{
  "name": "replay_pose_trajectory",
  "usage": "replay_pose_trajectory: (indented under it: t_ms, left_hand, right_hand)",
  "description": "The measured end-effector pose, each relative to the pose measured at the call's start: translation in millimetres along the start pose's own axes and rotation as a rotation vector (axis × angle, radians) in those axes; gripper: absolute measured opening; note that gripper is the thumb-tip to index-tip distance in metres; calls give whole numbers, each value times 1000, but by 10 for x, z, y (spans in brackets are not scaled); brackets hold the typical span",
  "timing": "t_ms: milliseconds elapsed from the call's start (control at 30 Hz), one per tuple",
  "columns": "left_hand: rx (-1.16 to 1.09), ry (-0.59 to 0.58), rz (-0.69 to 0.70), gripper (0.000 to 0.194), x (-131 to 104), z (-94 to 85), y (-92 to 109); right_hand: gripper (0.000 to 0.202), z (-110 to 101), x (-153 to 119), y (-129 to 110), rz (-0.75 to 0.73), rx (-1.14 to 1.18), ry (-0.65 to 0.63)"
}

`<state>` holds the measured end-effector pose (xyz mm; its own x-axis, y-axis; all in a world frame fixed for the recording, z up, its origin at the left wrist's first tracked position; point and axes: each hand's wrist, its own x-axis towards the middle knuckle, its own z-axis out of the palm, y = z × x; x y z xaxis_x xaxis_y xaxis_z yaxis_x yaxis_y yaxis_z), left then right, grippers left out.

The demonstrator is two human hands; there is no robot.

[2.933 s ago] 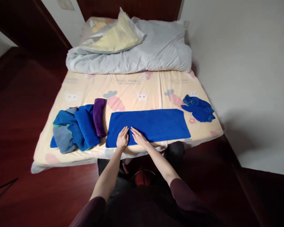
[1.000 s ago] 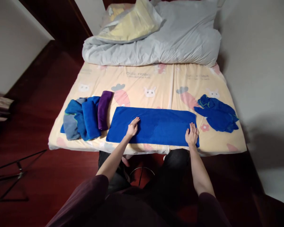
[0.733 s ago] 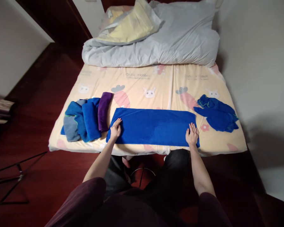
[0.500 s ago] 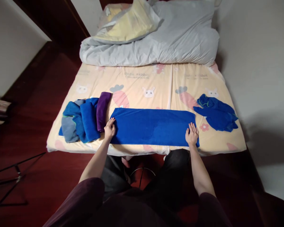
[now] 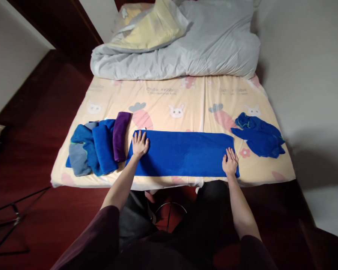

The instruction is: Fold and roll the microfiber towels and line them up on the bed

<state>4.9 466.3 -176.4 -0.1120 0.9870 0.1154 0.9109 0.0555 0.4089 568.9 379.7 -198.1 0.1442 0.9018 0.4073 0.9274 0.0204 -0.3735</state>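
Observation:
A blue towel (image 5: 183, 153) lies flat as a long rectangle along the front of the bed. My left hand (image 5: 140, 144) rests on its left end, fingers spread. On the towel's right end, my right hand (image 5: 230, 162) lies flat with the fingers stretched out. To the left are a rolled purple towel (image 5: 122, 137), a rolled blue towel (image 5: 103, 150) and a crumpled grey-and-blue cloth (image 5: 80, 159), side by side. A crumpled blue cloth (image 5: 261, 137) with a green edge sits to the right of my right hand.
The bed (image 5: 163, 112) has a peach sheet printed with carrots and rabbits. A grey quilt (image 5: 214, 45) is bunched at the far end, with a yellow cloth (image 5: 154, 28) on it. A wall (image 5: 307, 93) stands on the right. A black stand (image 5: 15, 212) is on the floor at left.
My left hand has moved forward and inward from the towel's left edge onto its surface, fingers now spread. The right hand stays at the right end. The view has shifted slightly.

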Motion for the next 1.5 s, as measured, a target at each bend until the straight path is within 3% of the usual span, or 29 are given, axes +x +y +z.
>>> replay_pose_trajectory:
  t_ms: [133,267,533,633,767,833,967,1100,1200,1300,1433,1500]
  left_hand:
    - [-1,73,-108,66,109,-34,-170]
    - [-26,87,-137,66,120,-32,-190]
    - [-121,85,45,61,96,-19,-214]
    - [-139,74,69,60,102,0,-243]
    - [-155,89,45,60,109,23,-254]
    - [-172,93,38,60,113,30,-257]
    - [-187,97,31,58,120,43,-268]
    - [-179,107,32,57,123,49,-274]
    - [-164,116,35,57,126,45,-270]
    - [-143,115,32,57,129,35,-260]
    - [-132,125,40,57,128,11,-242]
    - [-135,128,41,58,125,-3,-232]
  right_hand:
    - [51,3,6,2,1,-9,-9]
    - [51,-1,19,-5,18,-20,-37]
    - [49,-55,56,-91,32,-101,-84]
    - [46,-33,326,-35,98,-181,-111]
    - [46,81,965,158,325,-198,13]
    - [44,147,1272,247,399,-115,-26]
    - [38,225,1659,333,393,68,-233]
    - [32,233,1775,336,318,133,-150]
    - [37,236,1717,177,353,80,-31]
    - [46,304,1510,-258,276,-72,-6]
    - [48,496,1054,-958,-192,-8,-330]
    - [52,567,862,-1099,-302,11,-438]
